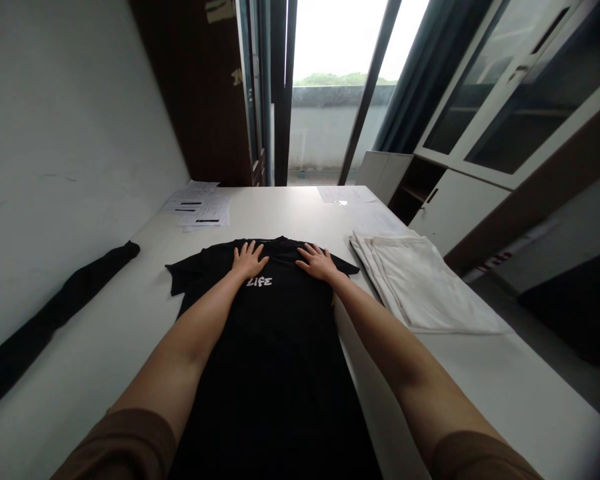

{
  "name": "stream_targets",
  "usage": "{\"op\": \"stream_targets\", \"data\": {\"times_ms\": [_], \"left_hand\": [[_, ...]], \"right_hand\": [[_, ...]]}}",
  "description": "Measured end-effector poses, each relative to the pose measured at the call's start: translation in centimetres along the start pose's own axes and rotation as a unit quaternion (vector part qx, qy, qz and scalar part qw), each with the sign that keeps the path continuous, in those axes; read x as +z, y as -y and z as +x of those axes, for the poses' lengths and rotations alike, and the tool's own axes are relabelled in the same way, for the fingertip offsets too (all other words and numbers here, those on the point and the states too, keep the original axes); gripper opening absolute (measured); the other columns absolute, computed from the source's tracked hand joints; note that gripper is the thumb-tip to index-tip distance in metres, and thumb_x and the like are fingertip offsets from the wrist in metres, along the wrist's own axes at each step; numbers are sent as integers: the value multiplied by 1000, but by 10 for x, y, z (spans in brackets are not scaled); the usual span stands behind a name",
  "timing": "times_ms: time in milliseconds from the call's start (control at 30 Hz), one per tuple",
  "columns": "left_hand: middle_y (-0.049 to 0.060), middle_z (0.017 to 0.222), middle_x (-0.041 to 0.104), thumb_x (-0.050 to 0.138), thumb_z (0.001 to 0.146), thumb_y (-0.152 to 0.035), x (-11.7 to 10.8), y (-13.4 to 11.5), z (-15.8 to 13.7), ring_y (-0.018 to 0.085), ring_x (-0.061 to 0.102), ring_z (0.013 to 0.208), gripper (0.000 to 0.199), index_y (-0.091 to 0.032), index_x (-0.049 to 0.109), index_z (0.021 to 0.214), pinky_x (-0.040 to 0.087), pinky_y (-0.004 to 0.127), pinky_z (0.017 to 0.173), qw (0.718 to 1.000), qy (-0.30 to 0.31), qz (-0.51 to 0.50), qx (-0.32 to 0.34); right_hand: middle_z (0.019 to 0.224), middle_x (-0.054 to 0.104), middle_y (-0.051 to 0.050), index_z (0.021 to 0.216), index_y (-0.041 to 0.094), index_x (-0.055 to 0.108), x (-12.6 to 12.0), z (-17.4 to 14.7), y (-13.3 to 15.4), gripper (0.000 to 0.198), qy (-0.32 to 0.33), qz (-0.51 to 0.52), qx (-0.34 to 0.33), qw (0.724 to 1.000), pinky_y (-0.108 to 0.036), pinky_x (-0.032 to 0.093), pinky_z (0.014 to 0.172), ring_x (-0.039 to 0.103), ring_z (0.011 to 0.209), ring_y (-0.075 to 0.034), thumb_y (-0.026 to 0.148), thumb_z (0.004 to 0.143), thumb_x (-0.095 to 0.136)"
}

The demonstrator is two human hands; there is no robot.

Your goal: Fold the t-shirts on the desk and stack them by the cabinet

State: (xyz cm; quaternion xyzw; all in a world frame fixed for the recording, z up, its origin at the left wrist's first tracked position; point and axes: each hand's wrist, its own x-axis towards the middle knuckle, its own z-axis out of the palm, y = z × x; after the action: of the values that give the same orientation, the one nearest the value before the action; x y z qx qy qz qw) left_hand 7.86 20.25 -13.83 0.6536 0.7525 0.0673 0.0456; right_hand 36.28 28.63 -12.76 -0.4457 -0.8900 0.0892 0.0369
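A black T-shirt (285, 360) lies spread on the white table, its collar end away from me and its lower part running out of view toward me. White lettering (259, 282) marks its chest and reads upside down from here. My left hand (249, 260) rests flat on the upper left of the shirt, fingers spread. On the upper right, near the sleeve, my right hand (317, 261) also lies flat with its fingers apart. Both palms touch the cloth and neither hand grips it.
Folded off-white cloth (425, 283) sits on the table (275, 210) to the right. Along the left lies a long dark cloth (60, 313). Printed papers (200, 207) are at the far left, more sheets (347, 195) at the far right. A cabinet (510, 93) stands beyond the right edge.
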Motion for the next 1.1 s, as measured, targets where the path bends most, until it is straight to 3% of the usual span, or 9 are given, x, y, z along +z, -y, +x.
{"op": "stream_targets", "data": {"times_ms": [200,333,433,533,633,800,900,967,1100], "left_hand": [[7,169,22,27,101,-64,-8,8,6,35,12,156,69,-28,33,160,11,63,122,1000,-14,1,-7],[7,168,26,29,105,-54,-13,0,-15,29,15,156,61,-24,37,158,10,53,125,999,-48,16,18],[5,168,25,34,104,-55,-16,4,-39,27,16,156,60,-26,40,156,11,49,126,998,-58,30,23],[7,168,27,34,103,-58,-25,32,-64,29,19,155,64,-24,39,157,17,51,124,998,-54,41,-20],[13,164,33,29,103,-57,-38,79,-90,34,27,152,66,-20,40,156,24,57,120,994,-37,49,-89],[7,168,27,33,101,-59,-40,142,-128,31,24,154,66,-25,36,159,23,52,122,991,-6,72,-116],[7,169,24,27,102,-61,-33,154,-137,30,21,155,69,-26,30,161,19,51,123,987,-21,95,-129],[7,169,24,25,102,-62,-32,156,-136,30,20,155,69,-27,30,162,20,51,123,985,-22,96,-140],[9,168,25,24,100,-65,-41,159,-131,33,22,154,71,-27,32,161,21,55,122,979,-7,76,-191]], "right_hand": [[165,32,-3,154,30,46,-5,-7,-4,56,-53,2,-11,999,-48,16,123,23,153,-26,55,106,33],[153,50,-9,139,22,62,-7,-20,3,47,-150,-14,19,988,-42,20,121,41,142,-26,42,107,34],[137,63,-13,127,18,68,-12,-28,8,42,-168,-16,55,984,-42,24,117,52,129,-28,36,105,37],[127,68,-13,117,18,71,-20,-38,10,37,-178,-5,53,982,-40,30,113,55,122,-28,32,104,40],[126,68,-10,116,20,71,-32,-52,10,34,-203,28,14,979,-35,35,109,56,120,-25,30,104,40],[125,69,-7,123,24,69,-36,-78,13,39,-188,86,-6,978,-32,42,104,60,117,-24,36,106,36],[137,63,-6,130,25,67,-21,-94,15,40,-142,80,-29,986,-35,40,109,55,127,-25,40,104,41],[151,53,-6,140,27,61,-9,-106,9,44,-105,50,-37,993,-41,33,117,44,140,-27,43,102,46],[164,34,-4,155,30,45,2,-128,-22,57,-78,-10,15,997,-52,20,123,23,153,-31,51,102,44]]}}
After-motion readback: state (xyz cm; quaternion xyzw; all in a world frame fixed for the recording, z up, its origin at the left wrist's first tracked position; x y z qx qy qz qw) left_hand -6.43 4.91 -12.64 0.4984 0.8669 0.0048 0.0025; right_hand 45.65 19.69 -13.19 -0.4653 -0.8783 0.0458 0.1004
